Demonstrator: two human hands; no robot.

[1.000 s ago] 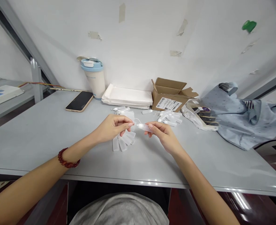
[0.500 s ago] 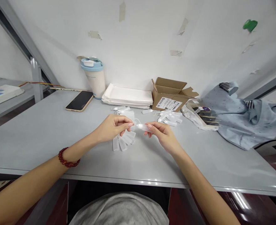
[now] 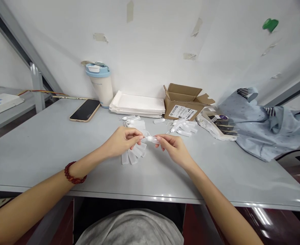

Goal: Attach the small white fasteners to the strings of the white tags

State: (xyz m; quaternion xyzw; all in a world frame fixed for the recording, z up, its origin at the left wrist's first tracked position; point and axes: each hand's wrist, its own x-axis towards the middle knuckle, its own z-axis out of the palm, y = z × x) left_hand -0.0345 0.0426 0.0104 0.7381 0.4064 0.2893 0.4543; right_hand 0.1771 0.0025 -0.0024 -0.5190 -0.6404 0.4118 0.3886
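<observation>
Between my two hands is a small translucent white plastic bottle [image 3: 152, 139] with a narrow white neck and a thin white loop, lying roughly level above the table. My right hand [image 3: 172, 148] pinches its body between thumb and fingertips. My left hand [image 3: 123, 140] is closed in a pinch at the neck end; the tiny part between its fingertips is too small to make out. Several similar bottles [image 3: 133, 156] lie fanned out under and beside my left hand. Another loose heap of small bottles [image 3: 184, 127] lies beyond my right hand.
At the back of the grey table [image 3: 93, 183] stand a cup with a blue lid [image 3: 101, 86], a stack of white envelopes [image 3: 138, 103] and an open cardboard box [image 3: 182, 105]. A phone [image 3: 85, 110] lies left. To the right are a plastic-wrapped pack [image 3: 218, 124] and blue cloth [image 3: 267, 129].
My right hand has shifted slightly left, bringing the bottle closer to my left fingertips. The whole view has shifted a little; both pinches hold.
</observation>
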